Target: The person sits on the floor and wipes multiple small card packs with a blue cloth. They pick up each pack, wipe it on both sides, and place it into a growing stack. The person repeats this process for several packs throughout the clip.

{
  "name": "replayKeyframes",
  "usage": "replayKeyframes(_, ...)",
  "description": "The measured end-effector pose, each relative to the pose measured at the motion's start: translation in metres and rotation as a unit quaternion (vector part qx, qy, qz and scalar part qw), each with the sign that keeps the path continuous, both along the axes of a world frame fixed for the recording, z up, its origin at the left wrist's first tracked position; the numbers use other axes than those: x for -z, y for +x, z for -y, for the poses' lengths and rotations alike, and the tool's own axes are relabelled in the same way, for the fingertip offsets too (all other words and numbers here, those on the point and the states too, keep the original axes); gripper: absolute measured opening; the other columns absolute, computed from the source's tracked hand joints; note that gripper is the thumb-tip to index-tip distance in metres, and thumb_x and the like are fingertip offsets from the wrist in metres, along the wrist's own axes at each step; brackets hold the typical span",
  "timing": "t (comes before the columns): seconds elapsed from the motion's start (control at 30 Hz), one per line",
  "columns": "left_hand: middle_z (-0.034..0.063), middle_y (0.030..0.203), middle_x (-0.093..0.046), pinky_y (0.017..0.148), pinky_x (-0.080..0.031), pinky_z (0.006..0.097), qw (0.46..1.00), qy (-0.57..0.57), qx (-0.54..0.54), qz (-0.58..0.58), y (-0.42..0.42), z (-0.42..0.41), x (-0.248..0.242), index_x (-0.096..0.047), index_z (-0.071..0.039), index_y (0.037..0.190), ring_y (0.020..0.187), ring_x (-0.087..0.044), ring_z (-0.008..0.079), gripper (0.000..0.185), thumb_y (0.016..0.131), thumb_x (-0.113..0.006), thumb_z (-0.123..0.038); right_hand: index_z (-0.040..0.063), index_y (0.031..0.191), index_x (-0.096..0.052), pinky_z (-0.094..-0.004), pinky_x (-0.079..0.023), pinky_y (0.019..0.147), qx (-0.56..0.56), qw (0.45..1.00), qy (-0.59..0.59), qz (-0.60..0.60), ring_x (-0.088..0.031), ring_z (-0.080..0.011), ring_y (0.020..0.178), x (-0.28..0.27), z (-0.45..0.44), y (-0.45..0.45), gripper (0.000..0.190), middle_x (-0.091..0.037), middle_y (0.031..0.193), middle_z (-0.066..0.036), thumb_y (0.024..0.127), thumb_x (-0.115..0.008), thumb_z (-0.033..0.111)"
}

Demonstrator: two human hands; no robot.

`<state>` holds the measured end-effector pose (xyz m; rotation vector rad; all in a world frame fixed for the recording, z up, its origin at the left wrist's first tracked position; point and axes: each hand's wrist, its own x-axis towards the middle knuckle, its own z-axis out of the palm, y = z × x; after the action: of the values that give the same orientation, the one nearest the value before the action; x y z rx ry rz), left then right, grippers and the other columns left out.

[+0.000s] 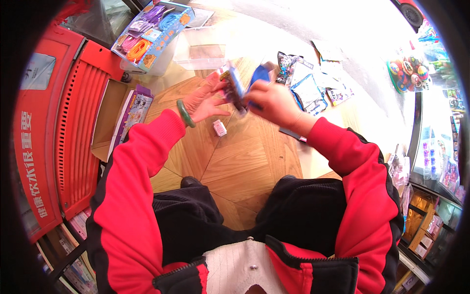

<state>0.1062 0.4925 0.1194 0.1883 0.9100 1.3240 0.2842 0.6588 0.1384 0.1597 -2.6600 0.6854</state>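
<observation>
My right hand (271, 103) grips a blurred blue-and-dark packet (235, 90), and a blue piece (260, 75) stands up just behind its fingers. On the packet's other side, my left hand (203, 103), with a green bangle (185, 114) at the wrist, has its fingers spread; whether its thumb or fingertips touch the packet is blurred. Below the left hand a small white-and-pink block (220, 128) lies on the wooden floor (242, 150). Several printed plastic packets (308, 92) are spread out to the right of my right hand.
At the upper left, a blue patterned box (161, 47) holds coloured cords beside a clear plastic bin (200, 60). An open purple carton (134, 110) stands by the red cooler panel (84, 121). A net of printed balls (409, 71) and shelves (422, 220) are at the right.
</observation>
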Motion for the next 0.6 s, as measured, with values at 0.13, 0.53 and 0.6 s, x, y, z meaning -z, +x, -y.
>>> replayKeyframes(0.13, 0.0122, 0.124, -0.055, 0.098, -0.046, 0.0410, 0.998, 0.049, -0.034, -0.020, 0.021, -0.009, 0.012, -0.041, -0.004, 0.135, 0.113, -0.056, 0.0261, 0.048, 0.090, -0.058, -0.007, 0.010, 0.082, -0.058, -0.0401, -0.049, 0.065, -0.149, 0.988, 0.023, 0.022, -0.059, -0.0297, 0.073, -0.001, 0.033, -0.001, 0.013, -0.052, 0.084, -0.009, 0.072, -0.065, 0.015)
replayKeyframes(0.53, 0.0067, 0.117, -0.057, 0.093, -0.049, 0.0343, 0.996, 0.088, -0.014, -0.008, 0.051, -0.010, -0.004, -0.051, -0.006, 0.122, 0.108, -0.058, 0.0199, 0.042, 0.083, -0.066, -0.004, 0.005, 0.103, -0.060, -0.0411, -0.045, 0.085, 0.034, 0.981, -0.163, -0.097, -0.056, -0.0359, 0.096, -0.019, 0.037, -0.017, 0.022, -0.057, 0.108, -0.013, 0.083, -0.060, 0.013)
replayKeyframes(0.6, 0.0087, 0.123, -0.054, 0.099, -0.045, 0.0364, 0.994, 0.058, 0.056, -0.079, 0.061, -0.011, -0.007, -0.045, -0.004, 0.128, 0.113, -0.055, 0.0216, 0.053, 0.079, -0.062, 0.004, 0.005, 0.099, -0.060, -0.0452, -0.047, 0.077, 0.112, 0.987, -0.117, -0.003, -0.058, -0.0396, 0.090, -0.006, 0.029, -0.024, 0.019, -0.060, 0.102, -0.017, 0.085, -0.057, 0.017)
